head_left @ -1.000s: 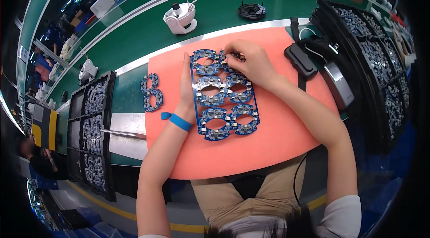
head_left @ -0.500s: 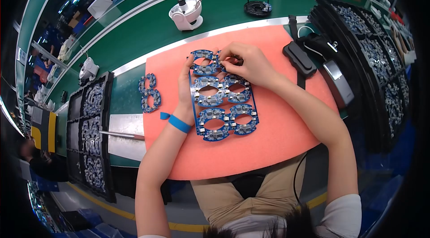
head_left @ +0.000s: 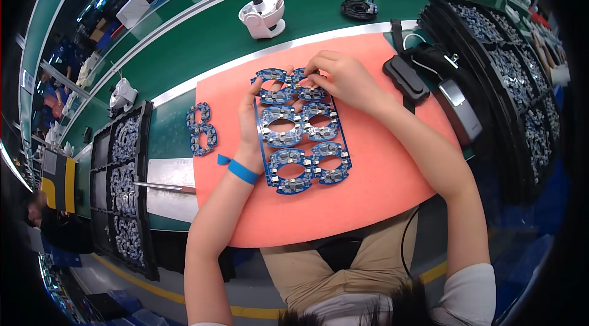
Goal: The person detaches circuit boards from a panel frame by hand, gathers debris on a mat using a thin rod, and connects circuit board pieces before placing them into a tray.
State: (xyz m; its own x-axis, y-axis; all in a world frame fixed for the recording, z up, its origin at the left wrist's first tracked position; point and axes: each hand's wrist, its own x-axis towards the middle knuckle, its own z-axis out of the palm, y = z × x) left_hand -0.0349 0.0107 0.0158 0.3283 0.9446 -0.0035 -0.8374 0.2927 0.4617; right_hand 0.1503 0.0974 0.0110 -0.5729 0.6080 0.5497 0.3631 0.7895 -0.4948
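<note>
A blue circuit board panel [head_left: 302, 125], made of several joined ring-shaped boards with thin side rails, is held above the orange mat [head_left: 386, 160]. My left hand [head_left: 248, 123] grips it from the left side, thumb near the upper left edge and fingers partly hidden beneath. At the panel's upper right ring, my right hand [head_left: 350, 80] has its thumb and index finger pinched on the board; the exact contact is hidden by the fingers. A separate pair of joined ring boards [head_left: 202, 128] lies at the mat's left edge.
Black trays full of boards stand left [head_left: 147, 179] and right [head_left: 491, 50]. Tweezers [head_left: 164, 187] lie on a metal plate at left. A white device [head_left: 262, 19] and a black cable coil [head_left: 359, 10] sit behind. A black case [head_left: 406, 77] rests on the mat's right.
The panel has shifted slightly left in view, held in both hands. My right hand has moved a little at the upper right ring, its fingers still on the board.
</note>
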